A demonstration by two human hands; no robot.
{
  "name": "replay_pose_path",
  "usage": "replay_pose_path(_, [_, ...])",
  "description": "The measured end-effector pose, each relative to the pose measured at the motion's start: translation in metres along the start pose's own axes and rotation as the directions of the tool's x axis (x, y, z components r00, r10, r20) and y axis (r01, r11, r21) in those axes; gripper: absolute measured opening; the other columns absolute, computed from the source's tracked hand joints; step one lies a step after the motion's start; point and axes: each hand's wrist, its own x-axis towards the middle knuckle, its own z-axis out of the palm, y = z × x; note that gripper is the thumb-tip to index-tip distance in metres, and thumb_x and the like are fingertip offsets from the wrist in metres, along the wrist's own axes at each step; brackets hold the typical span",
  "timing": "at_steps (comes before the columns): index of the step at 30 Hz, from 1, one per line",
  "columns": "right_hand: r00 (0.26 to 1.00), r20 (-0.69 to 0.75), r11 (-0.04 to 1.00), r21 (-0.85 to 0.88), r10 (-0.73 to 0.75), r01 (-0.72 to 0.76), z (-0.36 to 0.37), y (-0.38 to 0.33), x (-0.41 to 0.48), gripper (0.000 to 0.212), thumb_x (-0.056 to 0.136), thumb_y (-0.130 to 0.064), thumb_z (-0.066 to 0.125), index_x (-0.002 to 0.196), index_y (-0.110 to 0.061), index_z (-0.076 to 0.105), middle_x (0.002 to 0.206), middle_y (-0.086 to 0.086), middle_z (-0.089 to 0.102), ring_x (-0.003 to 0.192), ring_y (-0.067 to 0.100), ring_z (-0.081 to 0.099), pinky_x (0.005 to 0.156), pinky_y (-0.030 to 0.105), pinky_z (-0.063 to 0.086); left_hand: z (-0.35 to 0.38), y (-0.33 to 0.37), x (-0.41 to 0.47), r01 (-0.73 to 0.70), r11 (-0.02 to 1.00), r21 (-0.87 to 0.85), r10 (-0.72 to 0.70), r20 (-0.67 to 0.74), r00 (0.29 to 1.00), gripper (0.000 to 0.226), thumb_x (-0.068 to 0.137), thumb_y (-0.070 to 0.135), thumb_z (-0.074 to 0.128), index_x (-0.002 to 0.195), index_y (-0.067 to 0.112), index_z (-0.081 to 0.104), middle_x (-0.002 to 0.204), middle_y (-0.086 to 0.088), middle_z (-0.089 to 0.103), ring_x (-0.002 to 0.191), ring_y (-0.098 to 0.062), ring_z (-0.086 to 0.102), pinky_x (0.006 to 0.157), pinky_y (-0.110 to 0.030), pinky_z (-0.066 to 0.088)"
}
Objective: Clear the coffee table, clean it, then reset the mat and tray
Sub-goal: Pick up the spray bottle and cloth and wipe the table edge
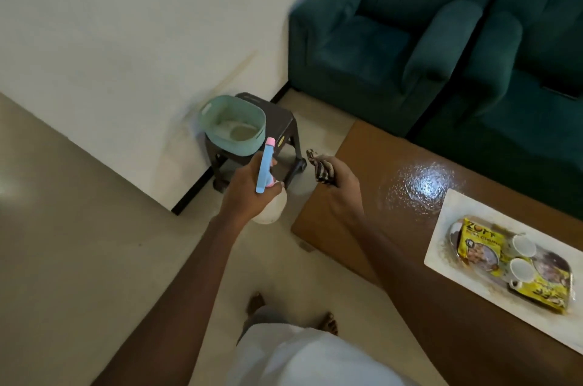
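Observation:
My left hand (249, 187) grips a spray bottle (268, 196) with a white body and a blue and pink trigger head, held over the floor left of the coffee table. My right hand (337, 187) holds a bunched striped cloth (321, 169) above the table's left corner. The brown coffee table (362, 164) has a wet, shiny sprayed patch (422, 185). On the white mat (454, 205) at the right sits a tray (555, 265) holding yellow snack packets (476, 243) and two white cups (522, 256).
A teal plastic basket (233, 123) stands on a dark stool (280, 120) against the white wall. Two green armchairs (378, 48) stand behind the table. My bare feet (255, 303) are on the beige floor.

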Motion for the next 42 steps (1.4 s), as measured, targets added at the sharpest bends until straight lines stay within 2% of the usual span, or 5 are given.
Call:
replay_pose_path(3, [0.999, 0.004, 0.996, -0.073, -0.041, 0.042, 0.012, -0.003, 0.022, 0.068, 0.068, 0.019, 0.045, 0.117, -0.023, 0.067, 0.122, 0.002, 0.064, 0.115, 0.019, 0.056, 0.096, 0.036, 0.046, -0.021, -0.007, 0.012, -0.009, 1.000, 0.007, 0.009, -0.030, 1.000, 0.033, 0.077, 0.010, 0.079, 0.096, 0.013, 0.052, 0.063, 0.013, 0.052, 0.059, -0.004, 0.056, 0.064, -0.019, 0.045])
replay_pose_path(20, [0.998, -0.057, 0.993, -0.114, -0.013, 0.006, 0.144, -0.062, 0.126, 0.066, 0.071, 0.013, 0.044, 0.121, -0.024, 0.066, 0.126, 0.004, 0.063, 0.117, 0.023, 0.055, 0.093, 0.036, 0.047, -0.138, -0.099, 0.142, -0.096, 0.995, 0.015, 0.097, -0.013, 0.995, 0.033, 0.076, 0.011, 0.081, 0.096, 0.003, 0.056, 0.065, 0.012, 0.046, 0.056, -0.007, 0.048, 0.061, -0.004, 0.038])
replay_pose_path(26, [0.997, -0.062, 0.990, -0.136, 0.039, -0.047, 0.169, -0.066, 0.173, 0.071, 0.071, 0.019, 0.047, 0.122, -0.027, 0.064, 0.131, 0.001, 0.059, 0.121, 0.021, 0.052, 0.098, 0.041, 0.047, -0.151, -0.130, 0.189, -0.081, 0.996, 0.035, 0.084, -0.091, 0.992, 0.040, 0.076, 0.020, 0.081, 0.098, -0.005, 0.059, 0.072, -0.004, 0.057, 0.060, -0.012, 0.051, 0.073, -0.039, 0.058])
replay_pose_path(37, [0.995, -0.034, 0.979, -0.181, 0.091, -0.096, 0.217, -0.044, 0.270, 0.055, 0.086, 0.013, 0.051, 0.123, -0.024, 0.065, 0.132, 0.006, 0.059, 0.120, 0.020, 0.052, 0.101, 0.037, 0.043, -0.161, -0.172, 0.292, -0.057, 0.998, -0.008, 0.056, -0.077, 0.995, 0.055, 0.077, 0.026, 0.080, 0.117, -0.003, 0.058, 0.091, -0.016, 0.068, 0.079, -0.023, 0.065, 0.082, -0.034, 0.055])
replay_pose_path(42, [0.979, 0.093, 0.961, -0.227, 0.181, -0.156, 0.239, -0.034, 0.300, 0.049, 0.089, 0.009, 0.051, 0.125, -0.022, 0.064, 0.134, 0.005, 0.056, 0.120, 0.018, 0.049, 0.097, 0.025, 0.035, -0.154, -0.188, 0.322, 0.014, 0.995, -0.100, -0.011, 0.030, 1.000, 0.050, 0.082, 0.024, 0.076, 0.126, 0.014, 0.054, 0.093, 0.007, 0.064, 0.082, -0.009, 0.061, 0.076, -0.030, 0.053])
